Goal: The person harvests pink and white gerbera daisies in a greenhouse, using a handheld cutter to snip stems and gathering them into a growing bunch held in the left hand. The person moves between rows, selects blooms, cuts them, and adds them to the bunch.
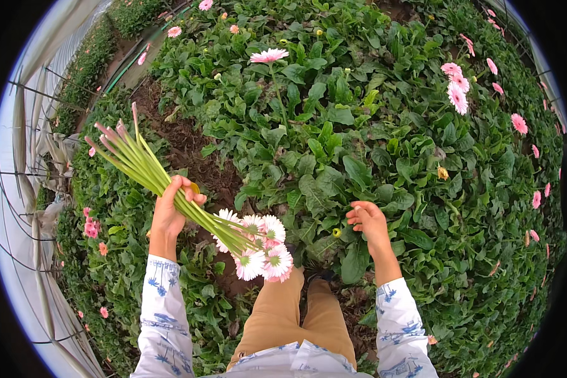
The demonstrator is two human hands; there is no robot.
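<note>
My left hand [169, 208] grips a bunch of cut gerbera daisies by their green stems [146, 163]. The pinkish stem ends point up and left, while the pale pink and white flower heads [264, 245] hang to the lower right, mostly showing their undersides. A small yellow thing [195, 187] shows at my left fingers; what it is I cannot tell. Over the leaves, my right hand [369, 224] is half curled, with nothing visible in it. Just left of it sits a small yellow-green bud [337, 232]. Ahead, a single pink gerbera [269, 55] stands on a tall stem.
Dense gerbera foliage [330, 184] spreads before me and to both sides. Three pink blooms [457, 87] cluster at the upper right. A strip of brown soil [184, 141] runs between plants at left. Plastic sheeting [19, 189] lines the left side, and a green hose [123, 71] lies at upper left.
</note>
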